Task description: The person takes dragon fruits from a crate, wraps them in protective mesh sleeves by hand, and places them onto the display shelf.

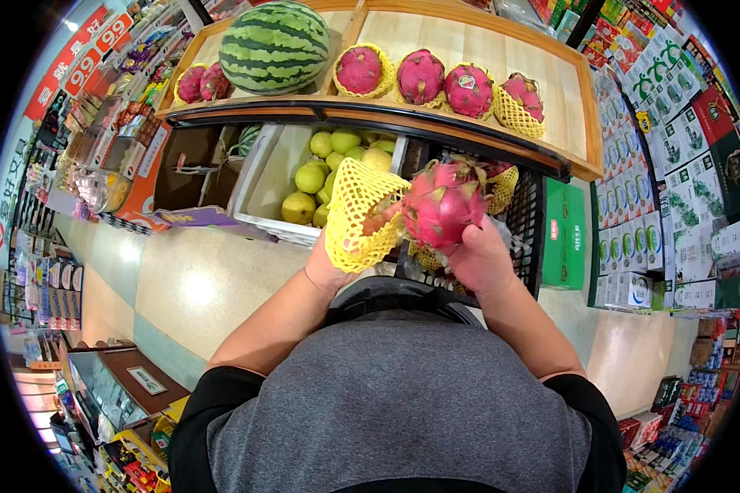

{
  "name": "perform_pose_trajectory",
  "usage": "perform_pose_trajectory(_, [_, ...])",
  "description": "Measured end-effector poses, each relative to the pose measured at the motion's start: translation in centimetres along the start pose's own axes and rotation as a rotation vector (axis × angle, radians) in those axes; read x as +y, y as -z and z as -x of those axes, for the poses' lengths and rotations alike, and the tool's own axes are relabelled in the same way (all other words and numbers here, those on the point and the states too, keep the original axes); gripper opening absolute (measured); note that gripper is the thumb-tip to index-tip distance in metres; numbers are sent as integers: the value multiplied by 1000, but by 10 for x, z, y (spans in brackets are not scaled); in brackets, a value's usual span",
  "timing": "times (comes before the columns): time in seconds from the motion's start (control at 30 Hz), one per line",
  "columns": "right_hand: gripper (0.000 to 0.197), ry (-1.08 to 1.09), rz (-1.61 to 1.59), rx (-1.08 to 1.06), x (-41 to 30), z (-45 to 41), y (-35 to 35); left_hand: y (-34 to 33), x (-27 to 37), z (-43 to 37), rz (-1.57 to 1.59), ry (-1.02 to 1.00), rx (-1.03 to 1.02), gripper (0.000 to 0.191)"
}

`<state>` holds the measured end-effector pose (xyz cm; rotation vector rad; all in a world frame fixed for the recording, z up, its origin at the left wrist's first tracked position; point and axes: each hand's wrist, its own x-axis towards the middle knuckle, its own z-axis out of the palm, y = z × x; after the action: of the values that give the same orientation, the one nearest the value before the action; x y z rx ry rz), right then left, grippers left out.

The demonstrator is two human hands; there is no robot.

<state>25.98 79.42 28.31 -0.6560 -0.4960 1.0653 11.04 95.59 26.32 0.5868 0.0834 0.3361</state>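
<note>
My right hand (482, 259) grips a pink dragon fruit (445, 203) from its lower right side. Beside it, my left hand (330, 262) holds a yellow foam net sleeve (361, 215), with fingers inside the mesh. The sleeve's right edge meets or nearly meets the fruit; contact is unclear. On the wooden display shelf (431, 31) above lie several netted dragon fruits (468, 91) and a large striped watermelon (275, 48). Under my right hand, a black plastic crate (532, 228) holds more dragon fruit and yellow netting, partly hidden.
A white foam box (256, 185) of yellow-green round fruit (311, 177) stands left of the crate. Further left is an open cardboard box (188, 160). A green carton (564, 234) borders the crate's right side. The shelf's black front rail (370, 117) runs above the boxes.
</note>
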Motion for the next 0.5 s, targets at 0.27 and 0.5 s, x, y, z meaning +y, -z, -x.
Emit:
perform_pose_trajectory(0.27, [95,19,505,-2,-1,1,-14,-10,-5,3,-428,29,93,50])
perform_pose_trajectory(0.5, [93,-220,828,-192,-4,3,-17,-23,4,12,-805,-152,-6,65])
